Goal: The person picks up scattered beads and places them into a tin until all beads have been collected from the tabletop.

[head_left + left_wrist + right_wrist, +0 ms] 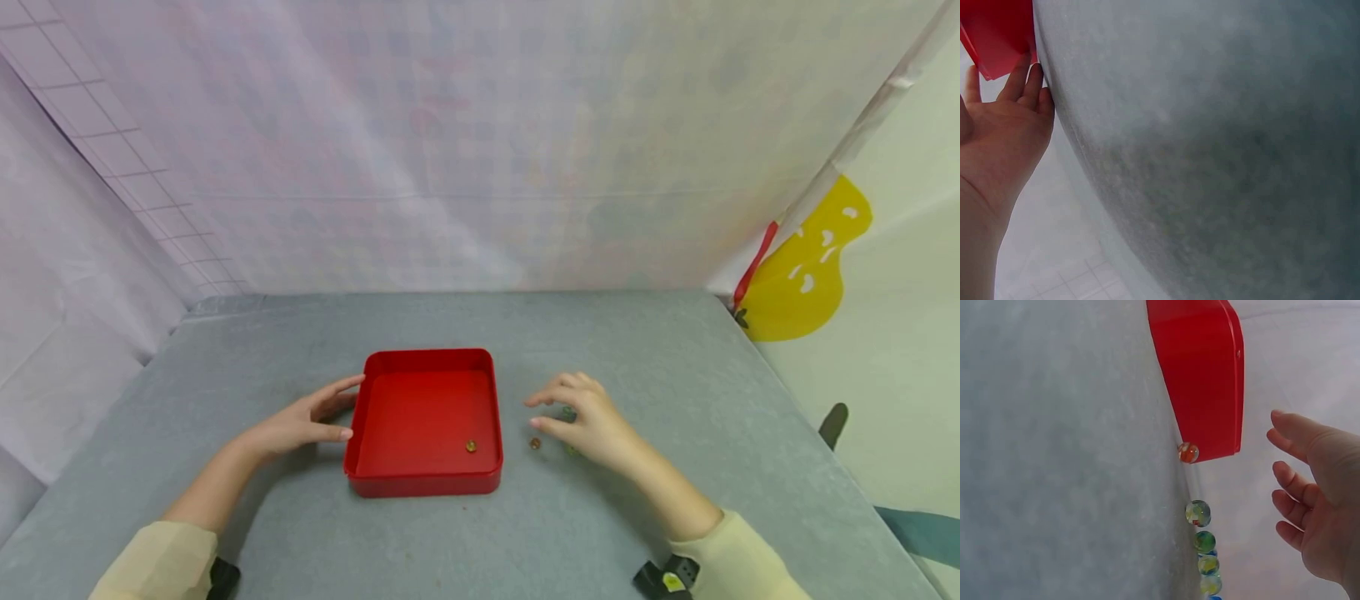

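A square red tray (pixel 427 485) lies on the grey tabletop with one amber marble (pixel 471 447) inside, near its front right corner. At the tray's left wall rests my left hand (pixel 300 425), thumb and fingers spread along the side; the left wrist view shows the fingertips against the red wall. My right hand (pixel 588 421) hovers to the right of the tray, fingers loosely bent, nothing between them. Just left of its thumb sits an orange marble (pixel 1188 452). Several clear marbles with green, yellow and blue swirls (pixel 1205 542) line up below that hand, partly hidden by it in the head view.
Grey cloth (pixel 600 333) covers the table, and a pale curtain (pixel 450 167) hangs behind its far edge. On the right hangs white cloth with a yellow printed shape (pixel 802 283). Black wrist devices (pixel 667 579) sit by both sleeves.
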`<state>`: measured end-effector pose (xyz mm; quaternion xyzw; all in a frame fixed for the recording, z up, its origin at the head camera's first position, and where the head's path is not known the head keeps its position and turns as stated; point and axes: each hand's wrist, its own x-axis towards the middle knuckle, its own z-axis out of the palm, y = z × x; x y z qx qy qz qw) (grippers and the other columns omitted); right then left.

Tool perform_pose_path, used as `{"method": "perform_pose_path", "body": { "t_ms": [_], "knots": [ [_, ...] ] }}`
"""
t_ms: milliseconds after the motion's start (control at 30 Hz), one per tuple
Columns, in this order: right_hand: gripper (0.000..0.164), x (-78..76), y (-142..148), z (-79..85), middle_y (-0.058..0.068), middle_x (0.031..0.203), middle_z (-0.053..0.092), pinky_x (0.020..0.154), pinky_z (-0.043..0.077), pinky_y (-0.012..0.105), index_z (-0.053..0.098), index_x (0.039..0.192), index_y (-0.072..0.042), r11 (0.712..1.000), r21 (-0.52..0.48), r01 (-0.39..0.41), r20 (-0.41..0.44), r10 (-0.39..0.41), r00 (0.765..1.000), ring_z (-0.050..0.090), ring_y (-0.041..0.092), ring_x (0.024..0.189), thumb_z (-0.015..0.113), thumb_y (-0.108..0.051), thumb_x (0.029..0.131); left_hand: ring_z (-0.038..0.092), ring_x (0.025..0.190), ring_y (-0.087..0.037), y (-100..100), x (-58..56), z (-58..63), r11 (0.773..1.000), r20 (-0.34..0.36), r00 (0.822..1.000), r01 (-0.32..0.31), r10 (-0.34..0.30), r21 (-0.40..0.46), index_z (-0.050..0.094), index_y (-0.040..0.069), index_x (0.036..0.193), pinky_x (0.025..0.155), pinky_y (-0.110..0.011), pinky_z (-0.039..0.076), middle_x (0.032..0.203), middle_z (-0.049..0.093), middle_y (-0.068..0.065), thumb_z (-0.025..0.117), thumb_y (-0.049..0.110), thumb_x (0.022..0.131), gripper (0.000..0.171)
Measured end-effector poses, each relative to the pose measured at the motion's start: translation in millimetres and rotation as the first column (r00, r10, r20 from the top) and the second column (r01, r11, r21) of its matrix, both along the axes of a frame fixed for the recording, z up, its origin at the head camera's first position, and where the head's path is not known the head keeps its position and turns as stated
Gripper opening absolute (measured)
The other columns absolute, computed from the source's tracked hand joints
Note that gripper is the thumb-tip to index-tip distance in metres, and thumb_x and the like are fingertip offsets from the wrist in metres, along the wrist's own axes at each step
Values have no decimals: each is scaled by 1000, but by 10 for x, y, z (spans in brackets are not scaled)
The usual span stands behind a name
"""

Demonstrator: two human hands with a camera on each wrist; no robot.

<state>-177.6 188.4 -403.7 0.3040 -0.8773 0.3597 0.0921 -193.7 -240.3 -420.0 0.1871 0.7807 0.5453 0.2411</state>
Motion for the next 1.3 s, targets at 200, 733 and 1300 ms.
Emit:
{"method": "perform_pose_path", "body": {
  "t_ms": [200, 733, 1300],
  "knots": [
    [23, -2, 23, -47, -6, 96, 63, 77, 38, 38, 74, 101, -13, 1000, 0, -10, -18, 10, 1000, 52, 22, 88, 80, -17, 78, 22, 139, -40, 0, 2, 6, 1000, -3, 1000, 0, 0, -6, 20, 14, 153, 100, -56, 34, 153, 25, -20, 65, 15, 91, 77],
    [20, 1, 84, -130, -4, 92, 64, 74, 37, 36, 75, 97, -13, 996, 71, -57, -42, 60, 997, 52, 19, 83, 81, -16, 78, 22, 139, -40, -3, 0, 3, 1000, 3, 1000, -6, 6, -4, 21, 14, 153, 100, -57, 34, 153, 25, -20, 66, 16, 91, 77],
    [15, -3, 111, -209, -12, 90, 62, 82, 37, 40, 74, 92, -23, 980, 190, -62, -25, 68, 997, 51, 9, 89, 81, -24, 78, 22, 138, -41, -5, 6, 3, 1000, 1, 1000, 1, -1, -3, 20, 14, 153, 99, -57, 35, 153, 25, -21, 66, 16, 91, 77]
  ]
}}
